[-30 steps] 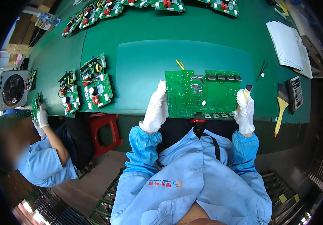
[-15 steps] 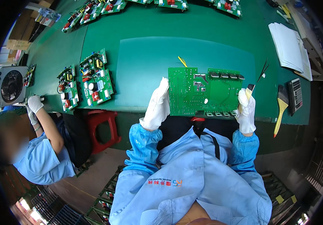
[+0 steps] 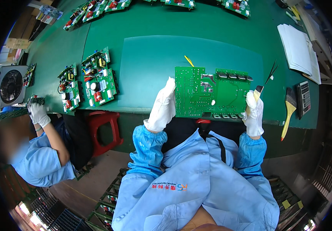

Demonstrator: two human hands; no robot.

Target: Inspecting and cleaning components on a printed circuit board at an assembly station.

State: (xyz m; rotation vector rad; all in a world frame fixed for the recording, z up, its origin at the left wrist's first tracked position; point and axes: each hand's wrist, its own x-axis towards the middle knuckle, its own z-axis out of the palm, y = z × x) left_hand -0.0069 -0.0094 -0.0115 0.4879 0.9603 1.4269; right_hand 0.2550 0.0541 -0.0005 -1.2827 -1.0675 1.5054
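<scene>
A large green circuit board [image 3: 208, 91] lies solder side up at the near edge of the green table [image 3: 154, 23], on a lighter green mat [image 3: 150, 65]. My left hand [image 3: 164, 104], in a white glove, grips the board's left edge. My right hand [image 3: 253, 111], also gloved, holds the board's right edge and also has a small brush [image 3: 257, 92] with a light handle pinned in its fingers. A row of black parts runs along the board's far right edge.
Two populated boards [image 3: 96, 79] lie left of the mat and more boards line the far edge. A second brush [image 3: 288, 107], a calculator [image 3: 304, 98], tweezers [image 3: 270, 72] and a paper stack [image 3: 297, 48] lie right. A co-worker's gloved hand [image 3: 39, 113] works at left near a fan [image 3: 11, 84]. A red stool [image 3: 103, 127] stands below.
The board has tipped slightly in my hands and stays at the table's near edge. The co-worker's hand at left has moved down, closer to their body.
</scene>
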